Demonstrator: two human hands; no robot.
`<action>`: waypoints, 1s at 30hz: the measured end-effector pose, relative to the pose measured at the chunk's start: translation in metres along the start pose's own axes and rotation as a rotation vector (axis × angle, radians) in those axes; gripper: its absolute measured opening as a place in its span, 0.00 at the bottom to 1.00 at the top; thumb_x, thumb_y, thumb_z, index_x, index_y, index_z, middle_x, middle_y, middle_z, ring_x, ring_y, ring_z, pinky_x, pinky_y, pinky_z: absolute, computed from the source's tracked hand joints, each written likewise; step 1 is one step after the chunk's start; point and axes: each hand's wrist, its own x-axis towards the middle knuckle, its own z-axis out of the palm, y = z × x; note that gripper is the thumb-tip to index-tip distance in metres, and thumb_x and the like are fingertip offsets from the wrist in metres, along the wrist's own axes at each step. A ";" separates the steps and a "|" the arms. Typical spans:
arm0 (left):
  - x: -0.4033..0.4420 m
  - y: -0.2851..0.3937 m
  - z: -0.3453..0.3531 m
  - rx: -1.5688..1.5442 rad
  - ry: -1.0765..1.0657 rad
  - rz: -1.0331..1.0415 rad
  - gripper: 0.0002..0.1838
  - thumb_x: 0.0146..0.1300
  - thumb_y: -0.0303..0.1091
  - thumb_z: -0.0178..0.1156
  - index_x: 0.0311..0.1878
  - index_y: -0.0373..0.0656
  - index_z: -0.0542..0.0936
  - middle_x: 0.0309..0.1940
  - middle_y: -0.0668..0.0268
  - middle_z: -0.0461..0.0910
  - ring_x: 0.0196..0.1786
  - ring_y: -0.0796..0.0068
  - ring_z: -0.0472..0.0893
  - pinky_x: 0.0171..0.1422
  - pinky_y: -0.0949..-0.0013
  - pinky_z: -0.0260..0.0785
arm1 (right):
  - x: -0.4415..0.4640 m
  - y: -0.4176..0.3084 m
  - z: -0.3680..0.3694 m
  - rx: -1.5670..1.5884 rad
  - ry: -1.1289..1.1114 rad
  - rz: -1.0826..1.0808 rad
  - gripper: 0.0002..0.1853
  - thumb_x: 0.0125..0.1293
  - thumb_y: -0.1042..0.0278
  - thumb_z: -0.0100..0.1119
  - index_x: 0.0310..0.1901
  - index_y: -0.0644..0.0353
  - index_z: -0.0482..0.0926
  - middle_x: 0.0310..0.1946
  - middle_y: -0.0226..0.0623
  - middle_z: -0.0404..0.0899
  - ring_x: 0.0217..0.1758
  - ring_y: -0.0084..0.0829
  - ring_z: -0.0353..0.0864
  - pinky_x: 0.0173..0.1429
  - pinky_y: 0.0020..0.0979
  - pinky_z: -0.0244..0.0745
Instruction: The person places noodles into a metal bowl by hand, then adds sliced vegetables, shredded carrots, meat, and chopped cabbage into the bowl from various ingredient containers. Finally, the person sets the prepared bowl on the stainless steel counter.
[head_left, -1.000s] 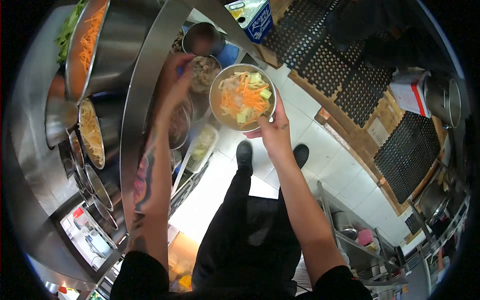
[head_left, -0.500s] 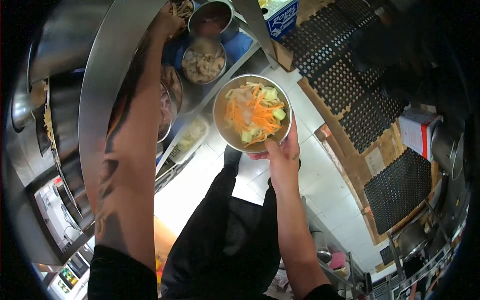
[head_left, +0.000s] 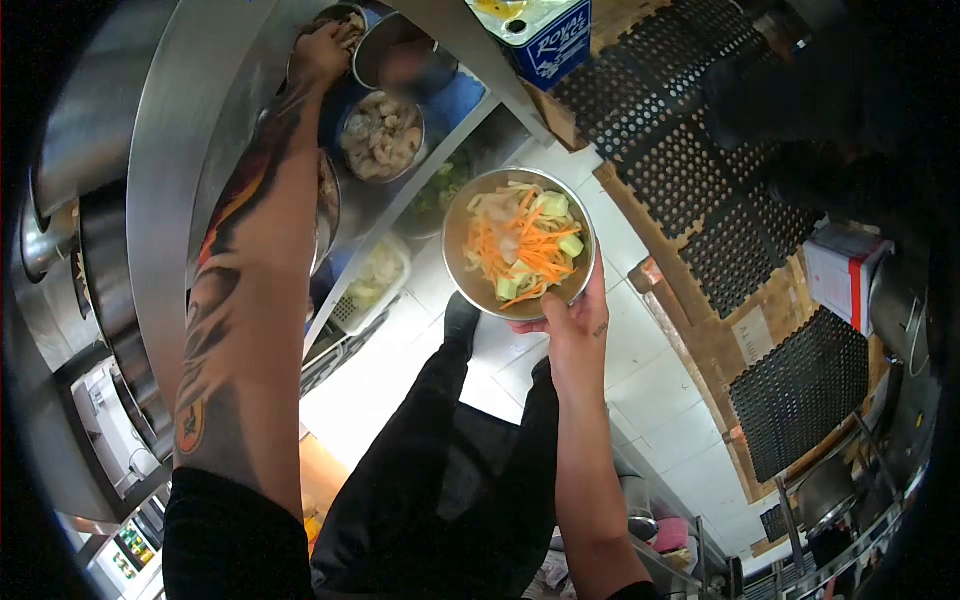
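My right hand (head_left: pixel 575 325) holds a steel bowl (head_left: pixel 452 245) from its near side, the thumb over the rim. Inside lie shredded carrot (head_left: pixel 535 247), thick noodles, pale green vegetable chunks (head_left: pixel 553 205) and a pinkish-white piece of food. My left hand (head_left: pixel 322 55) reaches to a round container at the upper left, its fingers curled at brownish strips of food (head_left: pixel 349 30). The fingertips are hidden, so what they grip cannot be made out. Close to it stand a steel pot with reddish contents (head_left: pixel 408 62) and a container of peeled shrimp (head_left: pixel 383 135).
A steel shelf edge (head_left: pixel 165 200) runs above my left forearm. Below the counter sits a white basket (head_left: pixel 372 285) of pale vegetables. Black rubber mats (head_left: pixel 700 160) cover the floor at right, beside a blue tin (head_left: pixel 555 45) and a white-red box (head_left: pixel 840 275). Another person's dark shoe shows there.
The bowl in my right hand has shifted slightly right and down in view. My left hand has moved left, and the shelf containers have shifted left with the camera.
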 end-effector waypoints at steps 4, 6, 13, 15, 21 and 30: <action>0.004 -0.019 0.005 -0.147 -0.024 -0.084 0.25 0.61 0.45 0.63 0.63 0.58 0.79 0.51 0.52 0.83 0.51 0.52 0.84 0.59 0.49 0.76 | -0.001 -0.005 0.003 -0.040 -0.015 0.003 0.41 0.61 0.84 0.43 0.77 0.58 0.46 0.60 0.48 0.74 0.47 0.38 0.87 0.34 0.30 0.89; 0.009 -0.024 0.000 -0.205 -0.006 -0.148 0.22 0.61 0.45 0.61 0.60 0.56 0.81 0.49 0.54 0.85 0.50 0.53 0.84 0.57 0.50 0.76 | 0.000 -0.008 0.007 -0.047 -0.028 0.003 0.41 0.61 0.84 0.43 0.77 0.58 0.46 0.60 0.48 0.74 0.47 0.37 0.87 0.34 0.30 0.89; -0.021 0.039 -0.080 -0.257 0.085 -0.379 0.21 0.62 0.47 0.58 0.58 0.59 0.81 0.52 0.60 0.84 0.54 0.54 0.83 0.58 0.49 0.74 | 0.000 -0.014 0.025 0.027 -0.067 0.021 0.42 0.61 0.84 0.43 0.78 0.55 0.46 0.60 0.47 0.75 0.45 0.37 0.87 0.34 0.29 0.88; -0.024 0.041 -0.086 -0.146 0.087 -0.342 0.24 0.62 0.54 0.59 0.60 0.57 0.80 0.52 0.59 0.84 0.54 0.55 0.83 0.59 0.52 0.74 | -0.001 -0.015 0.026 0.027 -0.074 0.019 0.42 0.61 0.84 0.42 0.78 0.55 0.47 0.60 0.46 0.75 0.45 0.37 0.87 0.34 0.30 0.88; -0.032 0.038 -0.097 -0.118 0.107 -0.255 0.29 0.63 0.59 0.59 0.61 0.51 0.79 0.56 0.55 0.82 0.57 0.53 0.82 0.62 0.52 0.72 | -0.001 -0.014 0.027 -0.001 -0.074 0.030 0.43 0.60 0.85 0.42 0.78 0.53 0.46 0.60 0.46 0.74 0.45 0.37 0.87 0.34 0.29 0.88; -0.068 0.041 -0.171 -1.048 -0.263 -0.238 0.26 0.67 0.51 0.60 0.59 0.42 0.78 0.52 0.58 0.83 0.50 0.60 0.83 0.56 0.56 0.74 | -0.005 -0.014 0.030 0.018 -0.072 0.058 0.43 0.60 0.85 0.43 0.78 0.53 0.46 0.61 0.46 0.74 0.45 0.36 0.87 0.34 0.29 0.88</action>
